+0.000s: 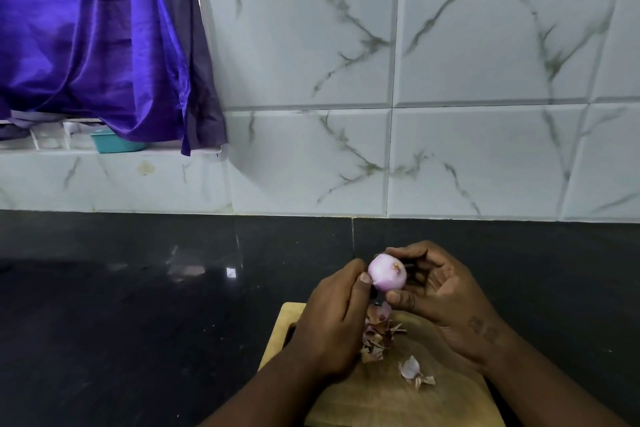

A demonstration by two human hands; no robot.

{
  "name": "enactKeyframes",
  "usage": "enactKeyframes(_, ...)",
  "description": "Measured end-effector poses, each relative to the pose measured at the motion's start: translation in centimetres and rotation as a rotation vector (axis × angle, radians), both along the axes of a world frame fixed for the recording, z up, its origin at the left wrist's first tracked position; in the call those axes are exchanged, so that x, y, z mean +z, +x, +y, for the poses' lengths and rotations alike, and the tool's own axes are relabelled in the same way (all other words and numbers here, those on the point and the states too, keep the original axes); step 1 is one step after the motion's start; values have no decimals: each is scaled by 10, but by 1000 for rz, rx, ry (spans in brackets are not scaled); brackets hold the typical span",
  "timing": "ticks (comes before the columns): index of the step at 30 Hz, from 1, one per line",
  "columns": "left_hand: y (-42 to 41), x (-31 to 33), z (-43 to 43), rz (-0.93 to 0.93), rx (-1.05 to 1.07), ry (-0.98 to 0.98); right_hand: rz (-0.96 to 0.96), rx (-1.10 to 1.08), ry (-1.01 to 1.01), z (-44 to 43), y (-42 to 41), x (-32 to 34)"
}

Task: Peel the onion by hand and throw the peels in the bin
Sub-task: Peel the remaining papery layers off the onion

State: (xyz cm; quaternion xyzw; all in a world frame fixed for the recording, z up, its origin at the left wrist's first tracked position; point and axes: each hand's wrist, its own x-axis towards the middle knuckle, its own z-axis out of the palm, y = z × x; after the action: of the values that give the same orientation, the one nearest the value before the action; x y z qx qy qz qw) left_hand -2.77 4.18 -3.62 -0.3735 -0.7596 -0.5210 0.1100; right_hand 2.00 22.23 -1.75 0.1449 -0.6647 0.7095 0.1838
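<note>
A small pale pink onion (pixel 387 271), mostly bare of dry skin, is held above a wooden cutting board (pixel 388 395). My right hand (pixel 436 298) cups it from the right, fingers curled over its top and thumb under it. My left hand (pixel 332 319) pinches at the onion's left side with thumb and fingertip. A heap of dry brown and pink peels (pixel 377 331) lies on the board below the onion, and a separate peel piece (pixel 414 371) lies nearer me. No bin is in view.
The board sits on a glossy black countertop (pixel 138 305) that runs to a white marble-tiled wall (pixel 450 114). A purple cloth (pixel 97 38) hangs at upper left over a ledge with a teal container (pixel 116 142).
</note>
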Motion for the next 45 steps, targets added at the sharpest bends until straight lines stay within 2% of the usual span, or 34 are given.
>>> enactKeyframes(14, 1, 0, 5, 81, 147, -1, 47, -48, 19, -3, -3, -6)
enactKeyframes(20, 2, 3, 3, 9, 71, 116, 4, 22, -50, -6, 1, 0)
enactKeyframes(26, 4, 3, 3, -21, 71, 67, -38, 31, -72, -6, -1, -2)
enactKeyframes(37, 4, 2, 4, 77, 172, 9, -21, -30, -26, -8, -3, -6)
enactKeyframes(45, 3, 1, 6, -44, 87, 92, -37, 55, -112, -6, -1, -7)
